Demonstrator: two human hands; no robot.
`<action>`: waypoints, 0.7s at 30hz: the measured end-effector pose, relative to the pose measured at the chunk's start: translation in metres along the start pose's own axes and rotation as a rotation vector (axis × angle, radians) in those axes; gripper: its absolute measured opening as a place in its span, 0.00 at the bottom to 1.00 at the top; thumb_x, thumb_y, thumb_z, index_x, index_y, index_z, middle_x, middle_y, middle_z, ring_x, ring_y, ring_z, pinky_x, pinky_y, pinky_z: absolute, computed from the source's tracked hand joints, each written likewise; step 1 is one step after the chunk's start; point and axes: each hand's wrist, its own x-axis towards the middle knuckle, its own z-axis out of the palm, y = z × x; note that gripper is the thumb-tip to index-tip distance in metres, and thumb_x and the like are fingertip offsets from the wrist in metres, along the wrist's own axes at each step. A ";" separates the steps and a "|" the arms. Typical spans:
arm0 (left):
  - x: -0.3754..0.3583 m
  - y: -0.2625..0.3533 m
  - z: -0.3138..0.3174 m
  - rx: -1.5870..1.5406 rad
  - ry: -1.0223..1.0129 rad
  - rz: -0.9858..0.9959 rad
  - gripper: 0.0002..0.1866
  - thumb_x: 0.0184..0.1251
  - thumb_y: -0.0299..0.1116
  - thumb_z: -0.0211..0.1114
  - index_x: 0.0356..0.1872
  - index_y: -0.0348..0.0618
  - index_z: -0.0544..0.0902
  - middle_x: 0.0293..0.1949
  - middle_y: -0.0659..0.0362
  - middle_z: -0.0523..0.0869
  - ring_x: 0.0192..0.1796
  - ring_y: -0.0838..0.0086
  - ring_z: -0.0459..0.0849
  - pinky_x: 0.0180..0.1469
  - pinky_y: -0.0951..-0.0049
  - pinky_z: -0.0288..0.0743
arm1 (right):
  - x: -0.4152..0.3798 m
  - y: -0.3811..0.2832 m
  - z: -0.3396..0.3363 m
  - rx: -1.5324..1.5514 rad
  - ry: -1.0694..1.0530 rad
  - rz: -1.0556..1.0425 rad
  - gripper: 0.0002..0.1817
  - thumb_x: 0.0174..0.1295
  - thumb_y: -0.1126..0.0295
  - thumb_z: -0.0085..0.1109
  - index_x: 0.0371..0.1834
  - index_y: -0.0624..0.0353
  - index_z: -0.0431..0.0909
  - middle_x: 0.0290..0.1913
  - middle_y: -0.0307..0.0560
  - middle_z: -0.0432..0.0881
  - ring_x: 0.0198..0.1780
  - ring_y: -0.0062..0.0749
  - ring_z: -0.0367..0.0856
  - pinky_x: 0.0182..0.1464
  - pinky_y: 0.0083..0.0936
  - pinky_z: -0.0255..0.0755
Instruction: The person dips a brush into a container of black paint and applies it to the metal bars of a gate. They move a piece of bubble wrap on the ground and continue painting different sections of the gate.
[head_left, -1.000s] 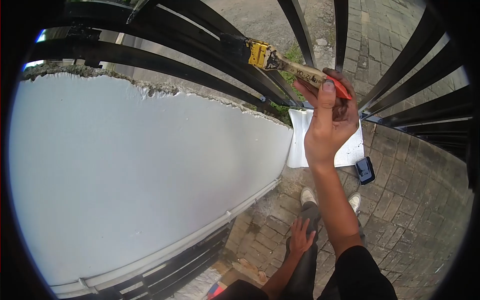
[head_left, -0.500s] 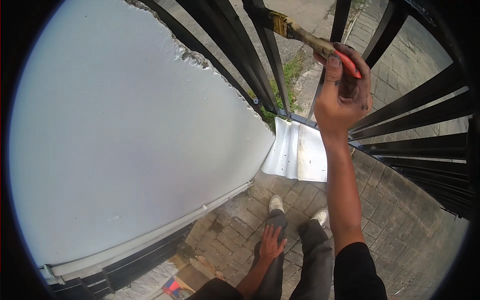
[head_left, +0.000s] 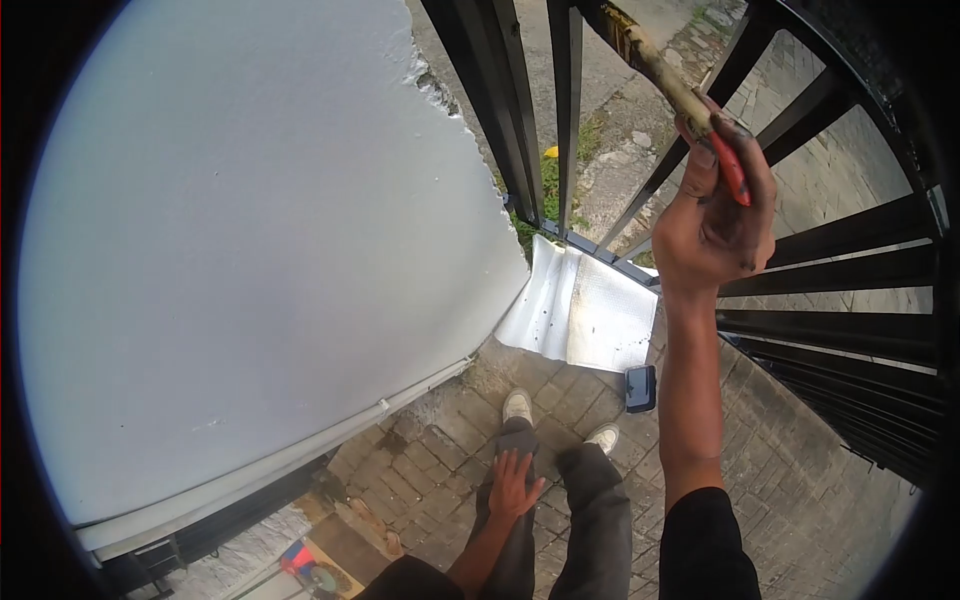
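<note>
Raised at the upper right, my right hand is closed round a paintbrush with a red-tipped handle. Dark smears mark its fingers. The brush points up and left, its dark bristle end against the upper part of the black metal fence. Low in the view, my left hand lies flat on my left thigh or knee, fingers spread, holding nothing.
A white wall with a rough broken edge fills the left. White sheeting lies at the fence's foot, beside a dark phone-like device. Below are brick paving and a wooden board.
The view has shifted, and the dark device beside the sheeting now shows. My right hand with the brush appears lower and further right. My left hand still rests on the leg.
</note>
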 end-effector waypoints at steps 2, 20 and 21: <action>0.002 0.001 -0.001 -0.005 -0.002 -0.003 0.32 0.63 0.50 0.61 0.65 0.45 0.68 0.65 0.41 0.66 0.69 0.44 0.60 0.70 0.45 0.53 | -0.026 0.006 -0.011 -0.062 -0.091 0.131 0.15 0.62 0.82 0.57 0.51 0.72 0.70 0.46 0.61 0.82 0.48 0.43 0.84 0.49 0.32 0.81; 0.003 0.004 -0.001 -0.029 0.013 0.001 0.33 0.62 0.50 0.62 0.65 0.44 0.69 0.65 0.41 0.66 0.69 0.44 0.59 0.72 0.45 0.51 | 0.002 0.008 0.001 0.018 -0.096 0.152 0.13 0.56 0.83 0.63 0.46 0.67 0.78 0.41 0.50 0.86 0.42 0.29 0.86 0.41 0.21 0.81; 0.001 0.004 -0.001 -0.023 0.016 0.006 0.33 0.62 0.50 0.61 0.65 0.44 0.69 0.65 0.41 0.66 0.69 0.45 0.59 0.72 0.45 0.51 | 0.007 0.005 0.001 0.013 -0.096 0.064 0.14 0.60 0.82 0.58 0.49 0.70 0.74 0.44 0.57 0.83 0.46 0.37 0.85 0.46 0.28 0.82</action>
